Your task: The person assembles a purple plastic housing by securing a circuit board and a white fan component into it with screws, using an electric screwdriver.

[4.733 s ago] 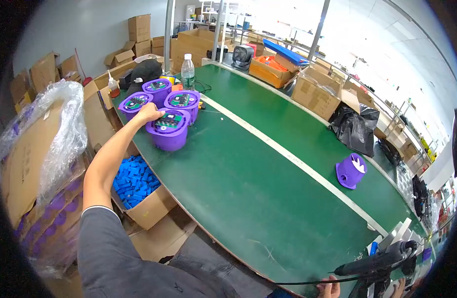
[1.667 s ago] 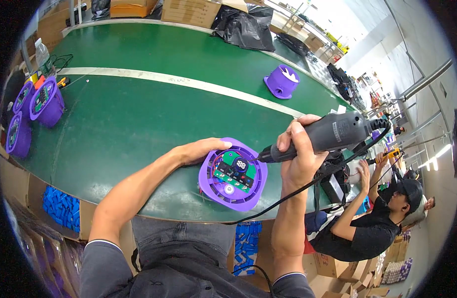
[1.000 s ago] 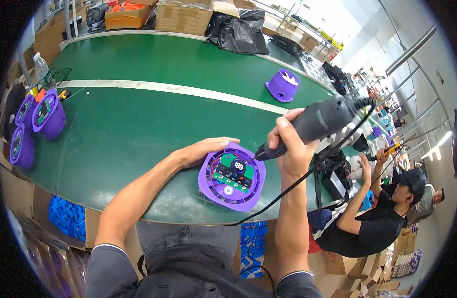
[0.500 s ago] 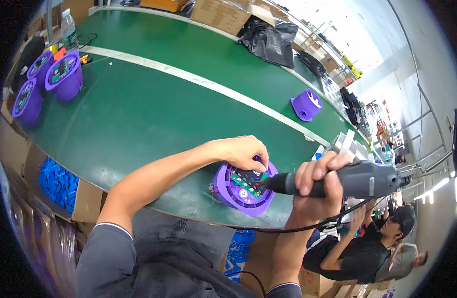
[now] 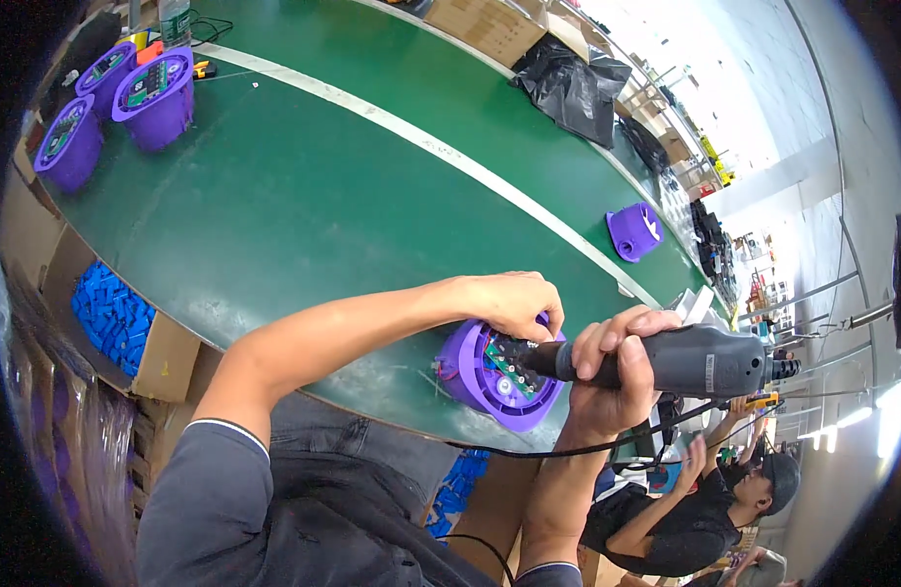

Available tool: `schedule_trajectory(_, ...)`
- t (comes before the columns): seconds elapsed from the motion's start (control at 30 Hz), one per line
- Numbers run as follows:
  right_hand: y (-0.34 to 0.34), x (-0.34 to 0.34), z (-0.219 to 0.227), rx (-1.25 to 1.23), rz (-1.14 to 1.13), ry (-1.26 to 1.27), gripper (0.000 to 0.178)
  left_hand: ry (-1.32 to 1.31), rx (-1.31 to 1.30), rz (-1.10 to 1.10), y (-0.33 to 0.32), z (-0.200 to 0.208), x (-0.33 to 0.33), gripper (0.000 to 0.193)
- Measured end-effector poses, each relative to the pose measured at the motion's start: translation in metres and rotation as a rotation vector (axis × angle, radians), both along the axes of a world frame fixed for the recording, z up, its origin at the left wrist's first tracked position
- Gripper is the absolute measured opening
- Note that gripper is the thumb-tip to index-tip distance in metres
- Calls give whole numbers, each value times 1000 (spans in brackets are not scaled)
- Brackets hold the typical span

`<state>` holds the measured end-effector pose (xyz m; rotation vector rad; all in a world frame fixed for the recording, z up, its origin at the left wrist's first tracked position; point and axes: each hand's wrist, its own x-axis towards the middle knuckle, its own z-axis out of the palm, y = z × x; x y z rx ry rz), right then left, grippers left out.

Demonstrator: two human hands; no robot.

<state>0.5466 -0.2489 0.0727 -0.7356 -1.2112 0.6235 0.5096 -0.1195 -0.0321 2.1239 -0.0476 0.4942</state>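
My right hand (image 5: 622, 367) is wrapped round a dark grey electric screwdriver (image 5: 710, 359), held nearly level with its nose pointing left. The nose reaches over a green circuit board (image 5: 509, 364) set in a round purple housing (image 5: 460, 364) near the table's front edge. Whether the bit touches a screw is hidden. My left hand (image 5: 514, 305) lies across the housing's far side, fingers curled down and closed at the board beside the screwdriver's nose. Its fingertips are partly hidden, and I cannot make out what they pinch.
Three purple housings with boards (image 5: 155, 103) stand at the far left by a bottle (image 5: 175, 24). Another purple housing (image 5: 634, 232) sits at the right. Boxes of blue parts (image 5: 113, 318) are below the table edge. A black cable (image 5: 568, 452) hangs from the screwdriver. A co-worker (image 5: 705, 509) is at right.
The view has shifted, so the table's things sit elsewhere in the picture. The screwdriver's nose has come further over the board, closer to my left fingers. Both hands keep their grip.
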Motion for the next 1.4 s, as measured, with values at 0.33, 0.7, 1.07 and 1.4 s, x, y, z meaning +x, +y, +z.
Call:
schedule_trajectory(0.33, 2, 0, -1, -30, -32, 40, 19, 8, 28, 26, 0, 7, -4, 23)
schedule_trajectory(0.7, 2, -9, 2, -66, 23, -59, 13, 34, 18, 62, -4, 9, -10, 24)
schedule_trajectory(1.07, -29, 50, 14, 154, -118, 175, 17, -121, 127, -64, 13, 43, -41, 24)
schedule_trajectory(1.4, -74, 78, 3, -42, -306, 245, 20, 256, 737, -59, -48, 87, -62, 52)
